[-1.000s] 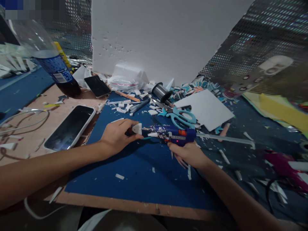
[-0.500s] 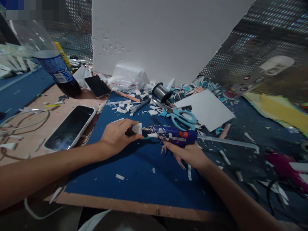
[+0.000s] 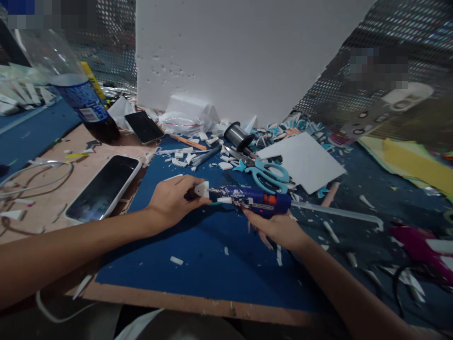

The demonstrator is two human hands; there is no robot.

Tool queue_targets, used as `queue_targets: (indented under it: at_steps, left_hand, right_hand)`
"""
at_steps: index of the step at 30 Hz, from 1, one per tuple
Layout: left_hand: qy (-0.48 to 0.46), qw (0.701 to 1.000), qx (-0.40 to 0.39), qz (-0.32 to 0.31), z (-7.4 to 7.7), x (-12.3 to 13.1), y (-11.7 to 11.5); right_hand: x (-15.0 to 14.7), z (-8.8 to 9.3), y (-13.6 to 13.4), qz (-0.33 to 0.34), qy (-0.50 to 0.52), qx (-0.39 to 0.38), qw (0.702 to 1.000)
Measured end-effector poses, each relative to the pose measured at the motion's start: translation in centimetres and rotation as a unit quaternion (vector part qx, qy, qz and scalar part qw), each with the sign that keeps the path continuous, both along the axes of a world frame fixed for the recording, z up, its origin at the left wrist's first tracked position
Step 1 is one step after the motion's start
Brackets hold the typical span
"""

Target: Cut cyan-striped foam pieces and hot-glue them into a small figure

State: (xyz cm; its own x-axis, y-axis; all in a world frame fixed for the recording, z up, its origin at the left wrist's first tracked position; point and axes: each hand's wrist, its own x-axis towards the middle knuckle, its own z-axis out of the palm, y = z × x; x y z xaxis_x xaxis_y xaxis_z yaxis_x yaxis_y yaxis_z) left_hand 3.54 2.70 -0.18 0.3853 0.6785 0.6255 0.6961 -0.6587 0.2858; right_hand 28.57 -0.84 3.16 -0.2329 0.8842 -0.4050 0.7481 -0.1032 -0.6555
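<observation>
My right hand [image 3: 278,226] is wrapped round the handle of a blue glue gun [image 3: 255,197] with an orange part on top, a small red light and white residue on its body. A long clear glue stick [image 3: 339,211] sticks out of its back end. My left hand [image 3: 175,200] pinches a small white piece [image 3: 202,189] between thumb and fingers. The gun's nozzle points left and meets this piece, or comes very close to it. Below both hands lies the blue mat [image 3: 198,269].
Light-blue scissors [image 3: 271,174], a wire spool [image 3: 238,136] and a white sheet [image 3: 306,160] lie beyond the gun, among many scraps. On the left are a phone [image 3: 104,189], a dark phone-like slab [image 3: 143,126] and a cola bottle [image 3: 83,104]. A magenta tool [image 3: 421,248] rests at right.
Almost nothing differs. The glue gun's rear and my right hand have shifted very slightly, while my left hand and the white piece stay in place.
</observation>
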Motion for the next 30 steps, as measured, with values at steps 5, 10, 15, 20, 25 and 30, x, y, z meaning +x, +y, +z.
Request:
queue_targets:
  at_steps: [5, 10, 15, 20, 25, 30]
  left_hand:
    - [-0.004, 1.0, -0.003, 0.001, 0.1, 0.0, 0.0]
    - [-0.009, 1.0, -0.003, 0.003, 0.2, 0.1, 0.0]
    - [-0.007, 1.0, -0.016, 0.012, 0.1, 0.0, 0.0]
    - [-0.008, 1.0, -0.02, 0.017, -0.1, 0.0, 0.0]
    - [-0.002, 1.0, 0.0, 0.009, 0.0, 0.0, -0.1]
    - [0.015, 0.999, 0.051, -0.008, 0.3, 0.0, -0.2]
  right_hand:
    - [-0.3, 0.4, 0.1, 0.003, -0.008, -0.015, 1.0]
    - [-0.8, 0.8, 0.1, -0.005, -0.042, -0.023, 0.999]
    - [-1.2, 1.1, 0.1, 0.019, -0.062, -0.045, 0.997]
    - [-1.2, 1.0, 0.1, 0.012, -0.085, -0.071, 0.994]
    - [-1.1, 1.0, 0.1, 0.024, -0.058, -0.035, 0.997]
    - [-1.5, 1.5, 0.1, 0.026, -0.036, 0.004, 0.999]
